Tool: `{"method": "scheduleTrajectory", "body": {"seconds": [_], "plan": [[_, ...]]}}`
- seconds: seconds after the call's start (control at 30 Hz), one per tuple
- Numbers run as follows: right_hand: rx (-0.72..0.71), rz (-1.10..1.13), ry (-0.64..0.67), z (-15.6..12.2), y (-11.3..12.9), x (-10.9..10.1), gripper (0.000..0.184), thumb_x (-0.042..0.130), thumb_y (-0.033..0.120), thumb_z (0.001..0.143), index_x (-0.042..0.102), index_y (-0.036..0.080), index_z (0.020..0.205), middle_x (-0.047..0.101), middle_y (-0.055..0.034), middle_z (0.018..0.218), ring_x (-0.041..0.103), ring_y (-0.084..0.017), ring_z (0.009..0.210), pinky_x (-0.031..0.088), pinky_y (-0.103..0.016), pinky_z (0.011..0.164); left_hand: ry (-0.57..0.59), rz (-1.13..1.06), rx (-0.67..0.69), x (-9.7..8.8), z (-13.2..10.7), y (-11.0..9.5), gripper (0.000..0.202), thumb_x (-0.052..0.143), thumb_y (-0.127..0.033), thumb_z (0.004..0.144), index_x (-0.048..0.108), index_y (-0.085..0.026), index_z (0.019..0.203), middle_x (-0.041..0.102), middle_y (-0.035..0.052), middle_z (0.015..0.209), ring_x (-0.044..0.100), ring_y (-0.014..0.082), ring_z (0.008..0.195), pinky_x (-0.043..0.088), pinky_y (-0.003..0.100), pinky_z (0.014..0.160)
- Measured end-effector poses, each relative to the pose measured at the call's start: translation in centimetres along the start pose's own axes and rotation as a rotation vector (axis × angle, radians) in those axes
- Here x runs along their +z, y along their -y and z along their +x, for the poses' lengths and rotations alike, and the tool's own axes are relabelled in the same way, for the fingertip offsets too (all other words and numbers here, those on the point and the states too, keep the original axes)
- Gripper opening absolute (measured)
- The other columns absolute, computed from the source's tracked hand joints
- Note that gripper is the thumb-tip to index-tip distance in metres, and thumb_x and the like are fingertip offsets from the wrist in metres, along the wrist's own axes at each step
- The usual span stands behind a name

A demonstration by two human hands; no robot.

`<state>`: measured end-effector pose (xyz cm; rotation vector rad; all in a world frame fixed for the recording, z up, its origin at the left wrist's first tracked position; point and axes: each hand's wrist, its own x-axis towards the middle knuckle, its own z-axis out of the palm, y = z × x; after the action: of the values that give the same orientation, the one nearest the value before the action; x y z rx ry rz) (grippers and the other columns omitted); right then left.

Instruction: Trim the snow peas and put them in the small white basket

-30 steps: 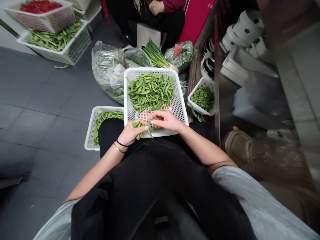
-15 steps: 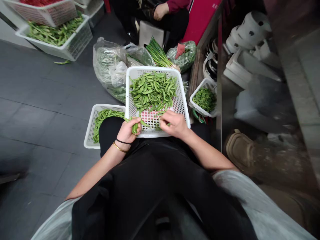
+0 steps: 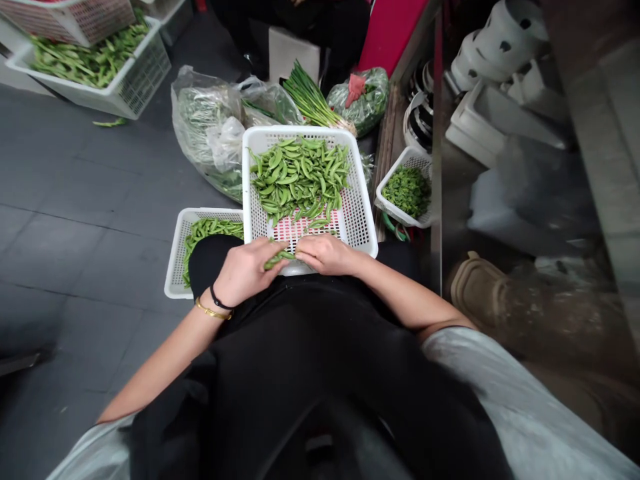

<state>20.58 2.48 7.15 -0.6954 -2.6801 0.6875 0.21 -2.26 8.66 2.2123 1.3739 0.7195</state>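
A white slotted basket (image 3: pixel 359 220) rests on my knees, with a heap of green pea pods (image 3: pixel 297 177) in its far half. At its near edge my left hand (image 3: pixel 245 270) and my right hand (image 3: pixel 325 253) meet, both closed on one pea pod (image 3: pixel 280 256) held between them. A second, lower white basket (image 3: pixel 176 257) with more green pods stands on the floor by my left knee.
A small white basket (image 3: pixel 405 193) of green trimmings sits at the right beside a metal counter. Clear plastic bags of greens (image 3: pixel 210 130) and a bunch of scallions (image 3: pixel 313 103) lie beyond. A basket of long beans (image 3: pixel 90 67) stands far left. A person sits at the top.
My left hand, which held a few pods apart from the right, has come back to the basket's near edge. My right hand has drawn in from the basket and now pinches the same pod.
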Motion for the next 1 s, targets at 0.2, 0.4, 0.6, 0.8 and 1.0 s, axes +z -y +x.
{"method": "scheduleTrajectory", "body": {"seconds": [0.2,0.4,0.6,0.8,1.0], "plan": [[0.013,0.009,0.015,-0.6,0.0,-0.5,0.025,0.041,0.028,0.093,0.058,0.015,0.080,0.057,-0.0031,0.075,0.050,-0.013,0.069,0.036,-0.023,0.065,0.249,0.088,0.000,1.2,1.0,0.2,0.019,0.054,-0.030,0.081,0.066,-0.017,0.073,0.065,0.0055,0.073,0.059,0.0171,0.069,0.040,0.025,0.060],[0.207,-0.263,-0.031,0.5,0.1,0.6,0.024,0.045,0.026,0.089,0.061,0.014,0.075,0.059,-0.0056,0.074,0.050,-0.014,0.065,0.032,-0.026,0.059,0.224,-0.128,-0.266,2.6,2.4,0.7,0.020,0.064,-0.030,0.070,0.058,-0.015,0.059,0.056,0.0014,0.056,0.050,0.0130,0.055,0.035,0.024,0.053],[0.327,-0.290,-0.090,0.2,-1.0,0.5,0.035,0.036,0.029,0.095,0.062,0.014,0.078,0.062,-0.0076,0.077,0.054,-0.015,0.072,0.035,-0.025,0.064,-0.023,-1.088,-0.737,2.4,3.3,3.4,0.032,0.076,-0.036,0.060,0.052,-0.015,0.058,0.044,-0.0046,0.041,0.038,0.0070,0.036,0.028,0.020,0.036],[0.483,-0.193,0.466,-3.2,-6.3,-1.2,0.020,0.057,0.033,0.084,0.064,0.018,0.096,0.068,-0.0049,0.089,0.060,-0.017,0.077,0.036,-0.024,0.062,-0.411,-1.184,-0.727,-3.6,1.9,8.1,0.023,0.078,-0.028,0.060,0.059,-0.016,0.063,0.058,-0.0021,0.057,0.043,0.0052,0.041,0.032,0.019,0.035],[0.764,-0.434,0.481,-0.4,-12.2,0.3,0.029,0.039,0.021,0.091,0.062,0.014,0.108,0.066,-0.0152,0.104,0.062,-0.024,0.094,0.042,-0.029,0.072,-0.557,-0.475,-0.946,-5.3,-2.0,18.0,0.019,0.080,-0.021,0.060,0.063,-0.014,0.068,0.059,-0.0040,0.052,0.046,0.0063,0.040,0.036,0.022,0.038]]}}
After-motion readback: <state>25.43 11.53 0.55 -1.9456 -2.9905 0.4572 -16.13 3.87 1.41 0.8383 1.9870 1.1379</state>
